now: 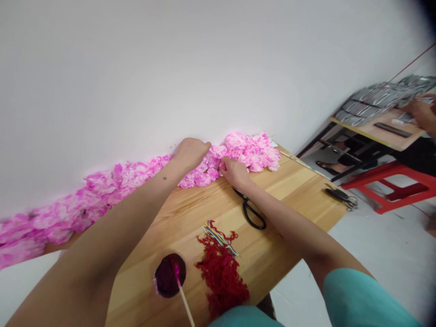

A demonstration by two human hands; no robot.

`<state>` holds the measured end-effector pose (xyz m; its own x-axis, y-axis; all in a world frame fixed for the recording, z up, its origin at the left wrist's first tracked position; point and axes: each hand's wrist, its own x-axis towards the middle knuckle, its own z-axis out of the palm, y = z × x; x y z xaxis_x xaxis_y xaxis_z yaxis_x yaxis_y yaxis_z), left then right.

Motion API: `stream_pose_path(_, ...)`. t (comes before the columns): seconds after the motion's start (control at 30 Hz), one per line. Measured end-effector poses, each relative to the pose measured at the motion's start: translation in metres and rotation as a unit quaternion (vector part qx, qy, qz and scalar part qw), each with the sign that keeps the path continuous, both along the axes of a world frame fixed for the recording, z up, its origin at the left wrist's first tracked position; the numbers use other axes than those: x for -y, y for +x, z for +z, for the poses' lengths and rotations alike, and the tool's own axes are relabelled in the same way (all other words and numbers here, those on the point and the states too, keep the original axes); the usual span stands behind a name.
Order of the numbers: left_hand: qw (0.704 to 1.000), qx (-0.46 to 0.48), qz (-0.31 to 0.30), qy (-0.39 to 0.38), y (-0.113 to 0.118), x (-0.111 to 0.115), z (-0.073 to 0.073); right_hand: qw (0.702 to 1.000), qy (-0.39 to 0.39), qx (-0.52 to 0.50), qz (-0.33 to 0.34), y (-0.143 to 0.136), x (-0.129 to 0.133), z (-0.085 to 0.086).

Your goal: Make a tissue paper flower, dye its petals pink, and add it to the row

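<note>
A long row of ruffled pink and white artificial flowers (116,179) lies along the wall. My left hand (193,151) reaches into it from above, closed with the thumb pointing right; whatever its curled fingers hold is hidden. Just to the right, my right hand (235,171) is pinched on a pink flower (218,156) at the front of the row. A fuller clump of blossoms (254,150) sits beyond the right hand. Black-handled scissors (252,214) lie on the table below my right wrist, their blades partly under the hand side.
On the wooden table (289,190) stand a bowl of dark magenta liquid (166,277) with a stick (185,304) in it, and a pile of red yarn-like strands (223,277). More scissors (341,196) lie at the right edge. A red stool (391,181) and another person's hand (424,111) are beyond.
</note>
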<state>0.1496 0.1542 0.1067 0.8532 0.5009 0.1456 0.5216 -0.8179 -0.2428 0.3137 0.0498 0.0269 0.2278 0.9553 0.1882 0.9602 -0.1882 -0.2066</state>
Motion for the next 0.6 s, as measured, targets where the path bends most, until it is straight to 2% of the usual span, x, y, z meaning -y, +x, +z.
stream_pose_path(0.13,1.0,-0.013,-0.003,0.002,0.0,0.004,0.002,0.999,0.018,-0.047,0.004,0.005,0.006,0.004)
stream_pose_path(0.33,0.999,-0.029,0.016,-0.009,-0.003,0.013,0.009,0.995,0.032,-0.096,0.0,0.023,0.031,0.021)
stream_pose_path(0.47,1.0,-0.007,0.016,0.002,-0.007,0.017,0.011,0.988,0.054,-0.142,-0.015,0.038,0.043,0.031)
stream_pose_path(0.6,0.999,0.043,0.027,0.004,-0.014,0.022,0.013,0.984,0.055,-0.168,-0.026,0.05,0.049,0.032)
